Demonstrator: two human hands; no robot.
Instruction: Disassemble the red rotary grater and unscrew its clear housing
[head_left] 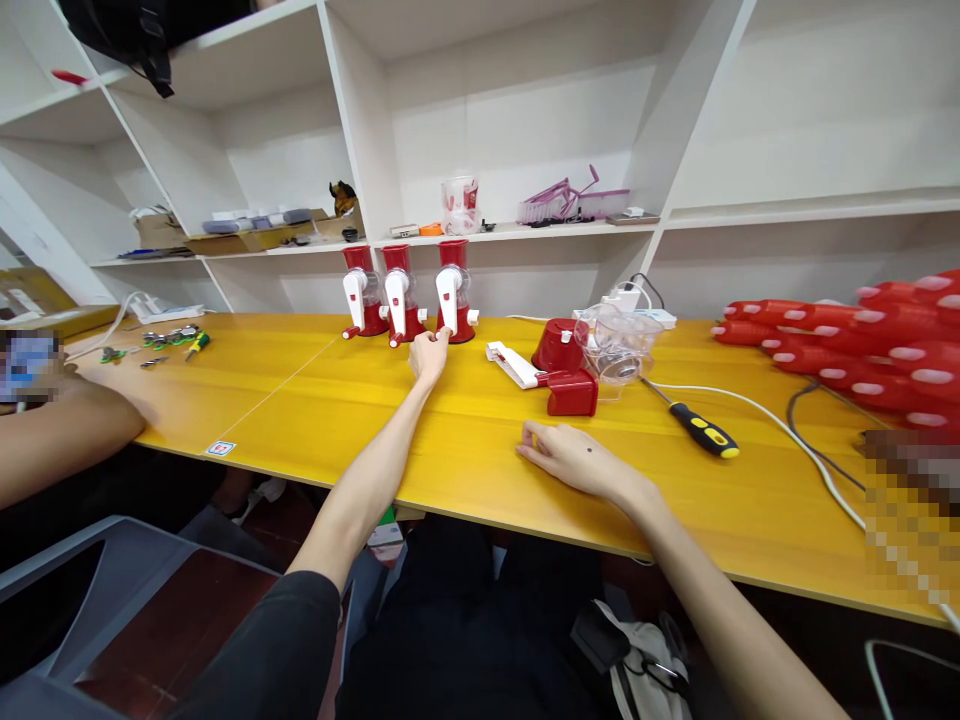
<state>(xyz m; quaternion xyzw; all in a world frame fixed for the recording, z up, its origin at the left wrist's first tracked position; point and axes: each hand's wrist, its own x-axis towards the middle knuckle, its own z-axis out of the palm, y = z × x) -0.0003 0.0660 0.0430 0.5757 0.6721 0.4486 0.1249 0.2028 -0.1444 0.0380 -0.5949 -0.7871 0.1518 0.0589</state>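
Resting flat and open on the yellow table [465,470], my right hand [574,460] steadies me while my left hand [429,357] pinches the crank of the rightmost red grinder [454,292], best held upright while aligning with its neighbours.

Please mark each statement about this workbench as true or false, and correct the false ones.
1. The left hand touches the rightmost of three upright red grinders. True.
2. The right hand grips the screwdriver. False: it lies flat on the table, and the screwdriver lies apart to its right.
3. A grinder in parts lies right of the three upright ones. True.
4. The table is blue. False: it is yellow.
5. A pile of red parts lies at the right end. True.
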